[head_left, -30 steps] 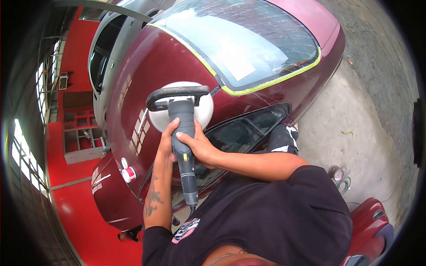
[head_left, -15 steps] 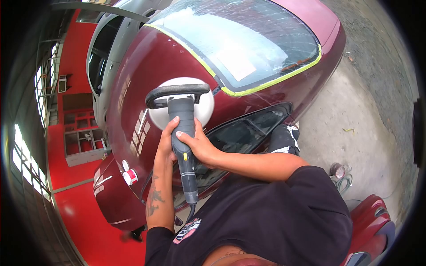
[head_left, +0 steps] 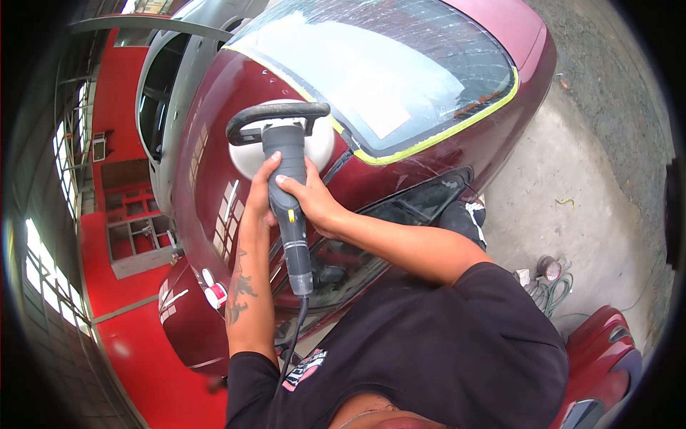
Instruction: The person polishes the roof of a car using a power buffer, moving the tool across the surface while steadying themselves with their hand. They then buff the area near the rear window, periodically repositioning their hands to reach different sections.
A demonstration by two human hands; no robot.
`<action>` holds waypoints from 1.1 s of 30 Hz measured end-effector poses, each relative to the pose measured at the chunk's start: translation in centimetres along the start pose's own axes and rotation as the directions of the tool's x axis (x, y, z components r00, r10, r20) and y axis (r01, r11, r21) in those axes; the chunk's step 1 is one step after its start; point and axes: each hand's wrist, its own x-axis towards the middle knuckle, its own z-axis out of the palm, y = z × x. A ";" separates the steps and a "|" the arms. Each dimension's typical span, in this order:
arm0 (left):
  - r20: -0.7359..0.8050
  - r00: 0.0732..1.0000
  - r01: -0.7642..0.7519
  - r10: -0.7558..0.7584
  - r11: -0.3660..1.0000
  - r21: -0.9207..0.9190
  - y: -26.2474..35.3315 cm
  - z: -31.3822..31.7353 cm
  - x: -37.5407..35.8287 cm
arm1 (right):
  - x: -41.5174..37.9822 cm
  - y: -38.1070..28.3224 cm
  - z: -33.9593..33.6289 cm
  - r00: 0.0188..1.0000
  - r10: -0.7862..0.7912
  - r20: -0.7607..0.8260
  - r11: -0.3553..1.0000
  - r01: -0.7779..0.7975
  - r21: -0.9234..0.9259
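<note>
My left hand (head_left: pixel 260 191) and my right hand (head_left: pixel 314 196) are both wrapped round the grip of a dark grey electric polisher (head_left: pixel 291 222). Under its black D-shaped front handle shows a round white pad (head_left: pixel 246 159), which lies over the maroon car's roof (head_left: pixel 236 93) beside the window edge. Whether the pad is spinning cannot be told. Yellow-green masking tape (head_left: pixel 457 132) borders the large car window (head_left: pixel 321 64), with a white sheet seen at the glass. A black power cord (head_left: pixel 293 339) runs down from the polisher past my shirt.
A white and red tub (head_left: pixel 216 294) rests on the car at left. A silver car (head_left: pixel 158 96) stands behind, near a shelf unit (head_left: pixel 143 247). At right, a coiled hose (head_left: pixel 552 297) lies on the concrete floor (head_left: pixel 529 207), near loose maroon car parts (head_left: pixel 597 343).
Both hands and the polisher have shifted forward and slightly left over the roof, so the pad now overlaps the taped window edge. My grip is unchanged.
</note>
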 end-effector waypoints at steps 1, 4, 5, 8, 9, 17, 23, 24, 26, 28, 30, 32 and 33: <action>0.015 1.000 -0.006 0.006 1.000 -0.002 0.4 -0.5 0.9 | 1.1 -0.1 -0.1 1.000 -0.001 0.008 1.000 0.001 -0.006; 0.035 0.999 0.005 -0.004 1.000 -0.019 1.5 -1.3 2.6 | 3.3 -1.0 0.1 0.998 0.050 0.034 0.999 -0.049 -0.018; 0.035 0.999 0.007 -0.007 1.000 -0.019 1.9 -1.4 2.8 | 3.7 -1.3 0.1 0.995 0.091 0.047 0.996 -0.090 -0.018; 0.041 0.999 0.004 -0.002 0.999 -0.033 2.0 -1.7 3.1 | 3.4 -2.4 0.2 0.990 0.124 0.061 0.989 -0.119 -0.085; 0.046 0.999 0.002 0.000 0.999 -0.039 1.8 -1.7 3.0 | 3.5 -1.9 0.0 0.993 0.101 0.061 0.991 -0.095 -0.093; 0.040 0.999 0.025 -0.023 0.999 -0.046 -1.7 -0.3 -0.6 | -1.7 -0.2 -0.9 1.000 0.005 0.002 0.986 -0.004 -0.164; 0.076 0.996 0.047 -0.038 0.993 -0.108 -5.2 -0.8 -4.2 | -6.0 2.5 -1.4 1.000 -0.007 -0.028 0.975 0.000 -0.221; 0.081 0.996 0.045 -0.036 0.993 -0.112 -5.5 -0.8 -4.7 | -6.4 2.7 -1.3 1.000 0.003 -0.018 0.973 -0.007 -0.229; 0.044 0.999 0.022 -0.016 0.990 -0.140 -5.9 -1.0 -5.4 | -6.8 2.9 -1.2 1.000 0.023 0.000 0.969 -0.022 -0.246; -0.002 1.000 -0.013 0.013 0.984 -0.176 -6.2 -1.0 -5.7 | -6.4 2.7 -1.2 0.996 0.081 0.049 0.977 -0.069 -0.200; -0.024 0.999 -0.034 0.030 0.981 -0.189 -6.1 -1.6 -5.3 | -6.0 2.4 -1.1 0.985 0.138 0.101 0.981 -0.121 -0.154; -0.046 0.998 -0.054 0.047 0.982 -0.182 -5.6 -2.5 -4.5 | -6.4 2.9 -1.1 0.986 0.110 0.126 0.960 -0.072 -0.269; -0.056 0.997 -0.064 0.056 0.984 -0.168 -5.1 -3.0 -4.0 | -7.1 3.2 -1.1 0.987 0.076 0.140 0.940 -0.024 -0.339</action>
